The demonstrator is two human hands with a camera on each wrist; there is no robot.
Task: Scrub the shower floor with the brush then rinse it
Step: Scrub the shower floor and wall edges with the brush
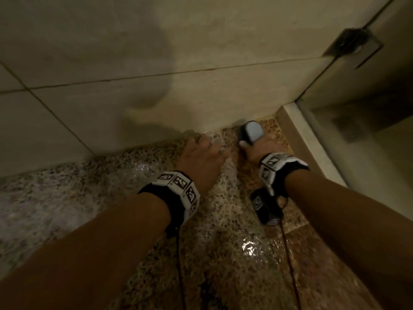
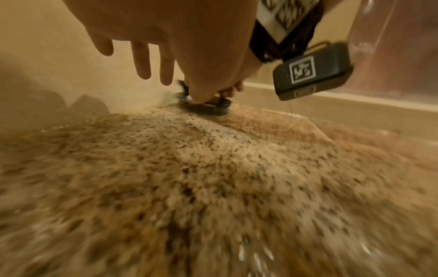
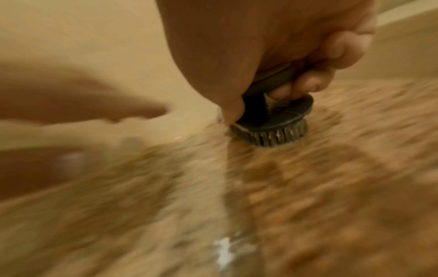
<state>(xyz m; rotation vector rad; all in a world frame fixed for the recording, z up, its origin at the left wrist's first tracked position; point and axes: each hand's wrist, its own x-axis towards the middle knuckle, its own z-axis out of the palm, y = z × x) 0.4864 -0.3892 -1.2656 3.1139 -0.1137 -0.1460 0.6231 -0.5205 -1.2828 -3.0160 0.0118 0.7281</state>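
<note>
A round scrub brush (image 1: 251,130) with a pale top and dark bristles stands on the wet speckled shower floor (image 1: 223,220), in the corner where wall and curb meet. My right hand (image 1: 257,146) grips its dark handle, fingers curled round it. In the right wrist view the brush (image 3: 275,131) presses bristles-down on the floor under my right hand (image 3: 272,56). My left hand (image 1: 201,151) is just left of the brush at the foot of the wall, blurred, fingers straight and holding nothing. The left wrist view shows my left hand (image 2: 142,56) above the floor (image 2: 213,178) beside the brush (image 2: 208,108).
Beige wall tiles (image 1: 134,52) rise right behind the brush. A low curb (image 1: 308,139) and a glass door (image 1: 368,108) with a metal hinge (image 1: 353,45) close off the right side. Water glints on the floor (image 1: 248,246) between my forearms.
</note>
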